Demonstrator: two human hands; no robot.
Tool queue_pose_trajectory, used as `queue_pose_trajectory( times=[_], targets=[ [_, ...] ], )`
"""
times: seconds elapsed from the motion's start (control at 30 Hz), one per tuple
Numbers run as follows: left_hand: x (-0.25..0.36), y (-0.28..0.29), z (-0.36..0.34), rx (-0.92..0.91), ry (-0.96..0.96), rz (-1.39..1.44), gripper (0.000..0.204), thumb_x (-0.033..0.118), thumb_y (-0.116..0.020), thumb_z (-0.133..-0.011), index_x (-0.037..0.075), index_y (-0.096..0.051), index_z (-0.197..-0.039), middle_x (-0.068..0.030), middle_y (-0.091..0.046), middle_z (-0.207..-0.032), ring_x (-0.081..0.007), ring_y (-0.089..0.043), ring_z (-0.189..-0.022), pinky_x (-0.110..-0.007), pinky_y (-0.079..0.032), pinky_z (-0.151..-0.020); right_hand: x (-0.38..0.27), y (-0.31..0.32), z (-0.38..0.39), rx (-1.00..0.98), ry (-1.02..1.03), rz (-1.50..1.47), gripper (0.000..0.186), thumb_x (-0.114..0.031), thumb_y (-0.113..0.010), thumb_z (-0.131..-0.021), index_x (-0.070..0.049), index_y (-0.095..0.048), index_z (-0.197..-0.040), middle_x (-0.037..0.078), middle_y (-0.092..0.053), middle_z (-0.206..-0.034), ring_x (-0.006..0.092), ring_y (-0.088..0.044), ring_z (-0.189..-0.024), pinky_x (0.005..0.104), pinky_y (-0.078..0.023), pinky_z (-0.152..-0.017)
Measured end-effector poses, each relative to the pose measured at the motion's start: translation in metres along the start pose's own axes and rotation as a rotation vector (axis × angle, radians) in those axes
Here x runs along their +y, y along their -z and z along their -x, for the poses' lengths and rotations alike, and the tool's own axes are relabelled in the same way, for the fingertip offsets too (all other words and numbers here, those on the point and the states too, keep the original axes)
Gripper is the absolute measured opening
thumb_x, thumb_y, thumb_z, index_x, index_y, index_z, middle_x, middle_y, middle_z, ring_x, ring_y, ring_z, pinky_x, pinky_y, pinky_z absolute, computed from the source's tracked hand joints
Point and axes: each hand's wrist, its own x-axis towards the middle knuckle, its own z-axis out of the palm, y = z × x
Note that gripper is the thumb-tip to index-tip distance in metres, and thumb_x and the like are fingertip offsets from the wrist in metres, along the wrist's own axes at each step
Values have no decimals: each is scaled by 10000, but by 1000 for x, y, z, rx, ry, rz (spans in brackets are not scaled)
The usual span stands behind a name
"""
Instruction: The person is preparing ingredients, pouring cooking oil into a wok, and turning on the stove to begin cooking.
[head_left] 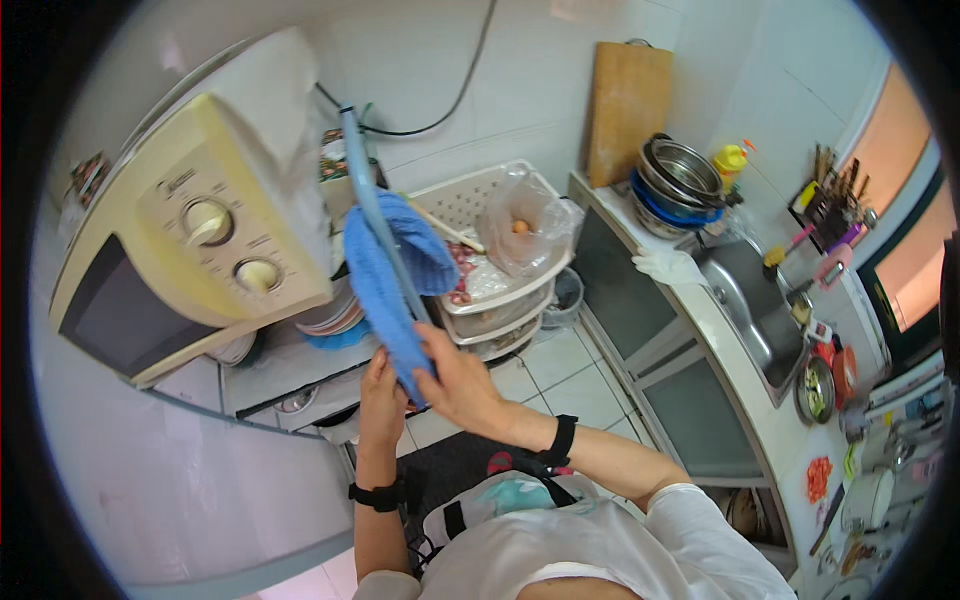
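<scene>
no words or numbers legible, a short dark line of lettering above the upper dial of a cream microwave, tiny marks, probably settings, around that and the lower dial, too small to read

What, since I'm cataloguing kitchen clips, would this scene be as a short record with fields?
Right hand: fingers closed on blue cloth
Left hand: fingers at the cloth's lower end; grip unclear
Cloth: draped over a light blue rail
Left side: cream microwave
Beyond the hands: white basket holding a clear plastic bag
Right side: metal sink set in a counter
</scene>
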Motion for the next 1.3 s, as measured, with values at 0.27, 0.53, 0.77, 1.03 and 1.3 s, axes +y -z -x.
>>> queue_pose_trajectory(
  times=[0.27, 0.53, 0.77, 1.03, 1.3],
  targets=[
    [-26, 7, -27, -107, -60, 257, 256, 142, -502, -911, -1, -530, -1122, -62, -600, -983, -129, -587, -851, -247, -483, -727, -26, -4, -18, 154, 204, 156, 522, -52, -560, -779, -8, -404, -1275, 173, -600, -965, 377, -566, -914, 414, -453, -811],
    [10, 7, -16, 137, -229, -359, 226, 101, -518, -892, -1, -540, -1093, -66, -590, -986, -122, -570, -863, -247, -468, -741, -11, -18, -25, 287, 287, -15, 564, 11, -540, -731, 31, -394, -1275, 195, -524, -966, 360, -512, -854, 427, -417, -767],
    [34, -9, -3, 144, -491, -523, 211, 52, -570, -837, -31, -536, -1028, -54, -569, -984, -108, -540, -835, -229, -436, -770, -12, -18, -30, 354, 295, 46, 627, -74, -573, -769, 47, -318, -1329, 171, -522, -886, 331, -504, -799, 399, -401, -723],
    [36, -14, -10, 160, -20, 49, 377, 285, -526, -911, 13, -503, -1171, -78, -559, -1101, -164, -542, -998, -313, -442, -870, -19, -19, -25, 334, 358, 193, 734, -175, -634, -750, 51, -284, -1354, 188, -530, -938, 338, -504, -841, 418, -401, -758],
    [44, -9, 3, -113, 135, 388, 408, 319, -514, -913, 18, -495, -1188, -78, -555, -1120, -175, -539, -1016, -327, -439, -883, -27, -20, -34, 404, 555, 27, 677, -177, -579, -793, 38, -278, -1360, 264, -486, -1185, 401, -461, -1125, 474, -340, -981]
  ],
)
